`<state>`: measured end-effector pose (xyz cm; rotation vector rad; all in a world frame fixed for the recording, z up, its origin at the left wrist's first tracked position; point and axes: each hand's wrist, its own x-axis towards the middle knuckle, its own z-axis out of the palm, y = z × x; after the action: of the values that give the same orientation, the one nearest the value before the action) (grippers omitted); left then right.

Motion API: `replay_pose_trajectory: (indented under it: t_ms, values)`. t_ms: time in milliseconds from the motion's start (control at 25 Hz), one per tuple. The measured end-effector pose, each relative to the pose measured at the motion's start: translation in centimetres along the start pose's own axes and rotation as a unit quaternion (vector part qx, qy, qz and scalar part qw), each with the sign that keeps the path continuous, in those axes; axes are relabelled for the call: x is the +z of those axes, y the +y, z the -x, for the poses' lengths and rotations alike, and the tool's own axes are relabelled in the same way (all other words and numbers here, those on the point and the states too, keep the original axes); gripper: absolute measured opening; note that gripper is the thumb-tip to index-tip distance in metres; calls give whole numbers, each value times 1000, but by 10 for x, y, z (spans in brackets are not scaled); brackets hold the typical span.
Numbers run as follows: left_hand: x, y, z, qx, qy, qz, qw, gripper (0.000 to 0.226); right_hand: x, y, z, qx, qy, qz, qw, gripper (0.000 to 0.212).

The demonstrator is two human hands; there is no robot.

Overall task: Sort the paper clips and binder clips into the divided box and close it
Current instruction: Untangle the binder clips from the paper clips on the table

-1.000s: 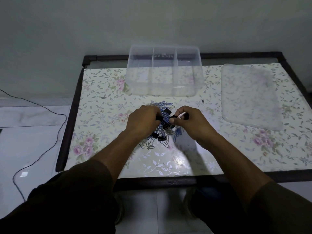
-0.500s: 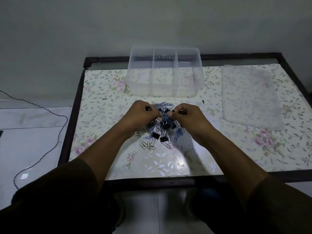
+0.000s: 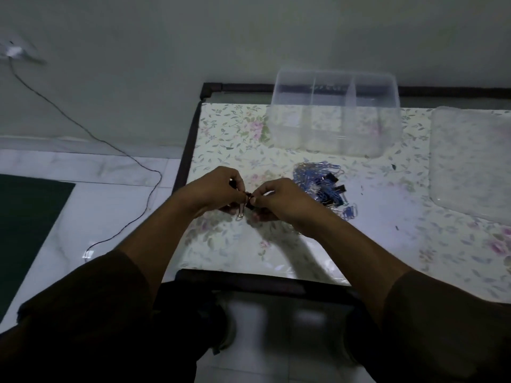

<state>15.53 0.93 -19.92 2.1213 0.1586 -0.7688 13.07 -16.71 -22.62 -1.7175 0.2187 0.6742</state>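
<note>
A tangled heap of blue and silver paper clips and black binder clips (image 3: 322,185) lies on the floral table top. Left of the heap, my left hand (image 3: 214,193) and my right hand (image 3: 276,199) meet above the table. Between their fingertips is a small black binder clip (image 3: 249,202); a silver paper clip (image 3: 241,210) hangs from my left fingers. The clear divided box (image 3: 336,117) stands open behind the heap, its three compartments holding nothing. Its clear lid (image 3: 470,158) lies flat at the right.
The table (image 3: 221,139) has a dark frame, with its left edge just beside my left hand. A thin cable (image 3: 91,136) runs across the white floor tiles at the left, and a dark mat (image 3: 25,217) lies at the far left.
Both hands have come away from the heap to its left, carrying a binder clip and a paper clip. The view has swung left, so box and lid now sit further right.
</note>
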Motion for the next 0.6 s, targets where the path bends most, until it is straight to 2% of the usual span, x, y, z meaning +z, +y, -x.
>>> replay_pose_trajectory:
  t_ms: [160, 240, 400, 520, 600]
  values:
    - [-23, -32, 15, -60, -23, -47, 997, 22, 35, -4, -7, -21, -45, 103, 993, 28]
    - [-31, -38, 24, -64, -31, -52, 996, 34, 44, -10, -6, -48, -49, 168, 983, 38]
    - [-40, -37, 32, -36, -49, -93, 994, 60, 45, -21, 4, -100, -34, 354, 929, 55]
    - [-38, -31, 33, 8, 3, -207, 978, 64, 28, -22, 10, -114, -7, 383, 917, 56]
    - [-31, -22, 33, 43, 36, -223, 973, 58, 5, -22, 14, -119, 27, 373, 920, 49]
